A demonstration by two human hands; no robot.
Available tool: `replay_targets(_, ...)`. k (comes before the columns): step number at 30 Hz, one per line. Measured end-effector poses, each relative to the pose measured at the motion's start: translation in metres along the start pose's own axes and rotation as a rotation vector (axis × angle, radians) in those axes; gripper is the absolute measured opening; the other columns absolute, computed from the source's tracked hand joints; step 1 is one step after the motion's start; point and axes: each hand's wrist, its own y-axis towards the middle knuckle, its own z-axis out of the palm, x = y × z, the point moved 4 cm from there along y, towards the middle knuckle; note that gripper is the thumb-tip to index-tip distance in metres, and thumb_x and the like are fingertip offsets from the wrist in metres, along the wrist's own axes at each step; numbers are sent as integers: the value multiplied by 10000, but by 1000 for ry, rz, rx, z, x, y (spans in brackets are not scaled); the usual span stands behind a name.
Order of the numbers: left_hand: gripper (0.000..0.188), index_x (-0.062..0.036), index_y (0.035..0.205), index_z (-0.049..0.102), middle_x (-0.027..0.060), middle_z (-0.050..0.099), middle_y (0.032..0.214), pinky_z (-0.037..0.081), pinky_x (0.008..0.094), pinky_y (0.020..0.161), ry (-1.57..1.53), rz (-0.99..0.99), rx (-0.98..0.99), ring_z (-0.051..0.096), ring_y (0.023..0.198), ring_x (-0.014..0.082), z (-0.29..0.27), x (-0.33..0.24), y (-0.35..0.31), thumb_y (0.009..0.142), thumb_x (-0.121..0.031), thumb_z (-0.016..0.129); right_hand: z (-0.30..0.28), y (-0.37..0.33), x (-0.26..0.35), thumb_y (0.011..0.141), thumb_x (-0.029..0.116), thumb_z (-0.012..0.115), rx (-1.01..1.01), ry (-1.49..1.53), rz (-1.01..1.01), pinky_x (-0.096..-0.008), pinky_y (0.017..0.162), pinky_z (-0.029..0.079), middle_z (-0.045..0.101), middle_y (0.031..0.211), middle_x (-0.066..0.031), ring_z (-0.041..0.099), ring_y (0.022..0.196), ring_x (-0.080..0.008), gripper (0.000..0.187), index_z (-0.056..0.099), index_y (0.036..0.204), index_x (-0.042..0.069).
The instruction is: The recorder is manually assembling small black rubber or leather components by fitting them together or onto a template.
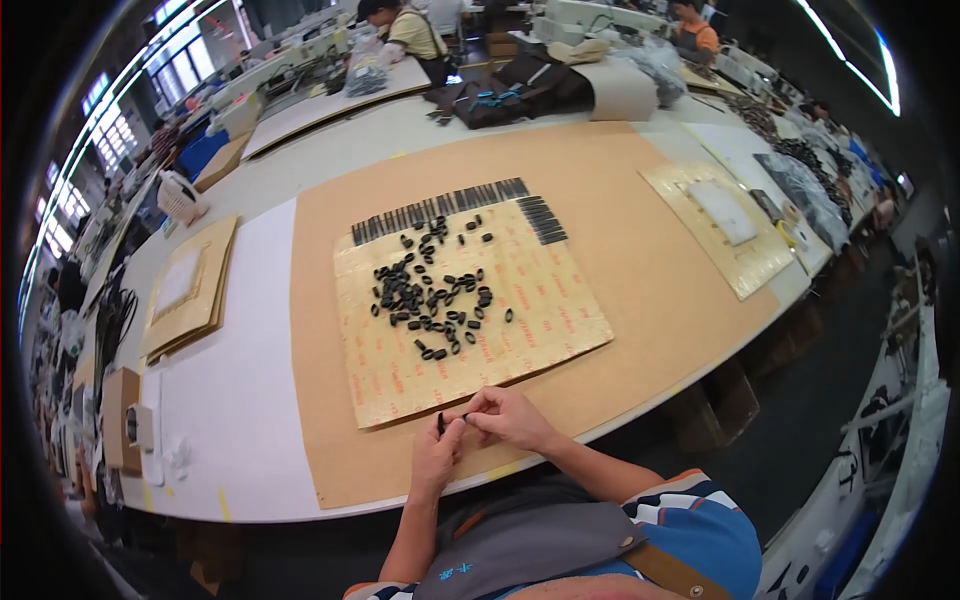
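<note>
My left hand [434,460] is closed in a pinch on a small black piece [441,424] at the near edge of the table. My right hand [510,418] meets it there, thumb and fingertips pressed together on a bit of dark material; whether this is part of the same piece I cannot tell. Just beyond both hands lies a yellowish board [555,320] with red print. Scattered over its middle are many small black loops [403,290]. Flat black strips [430,212] lie side by side along its far edge, with more black strips [543,220] stacked down the far right corner.
Brown paper [660,340] covers the middle of the white table [245,440]. Yellowish boards with white centres lie at left [185,290] and right [725,215]. A dark bag-like bundle [520,90] sits at the far edge. Other people [415,35] are farther back.
</note>
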Motion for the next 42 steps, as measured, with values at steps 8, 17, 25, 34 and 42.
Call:
replay_targets(8,92,-89,877,531,-78,389,574,223,186,381,38,-65,17,306,428,17,-8,2,-8,879,-141,606,-1,-8,-9,856,80,614,165,116,8,-252,604,534,619,814,-57,607,673,-102,147,602,947,-35)
replay_targets(17,138,-68,821,583,-94,404,581,217,187,396,91,-108,71,313,454,-2,-2,-2,-5,849,-184,653,-10,-6,-4,857,77,618,167,76,70,-236,572,519,622,794,-49,587,613,-85,131,608,937,-27)
replay_targets(25,149,-78,808,602,-90,420,563,226,182,407,116,-208,141,324,454,2,-9,-3,2,836,-214,655,-14,-4,1,851,83,624,151,12,116,-228,560,513,594,737,-24,562,590,-67,115,611,902,-19)
replay_targets(34,150,-84,759,587,-86,427,564,235,187,407,169,-215,178,331,457,2,-13,1,-2,829,-206,638,-9,-9,-7,856,92,621,194,-9,122,-224,573,504,595,758,-37,579,606,-83,141,602,909,-37)
replay_targets(42,150,-80,713,575,-80,439,562,253,198,412,195,-202,84,347,460,8,-8,-2,4,802,-189,625,-13,-11,-2,865,72,595,191,34,101,-246,686,516,616,794,-58,612,712,-112,170,569,988,-42)
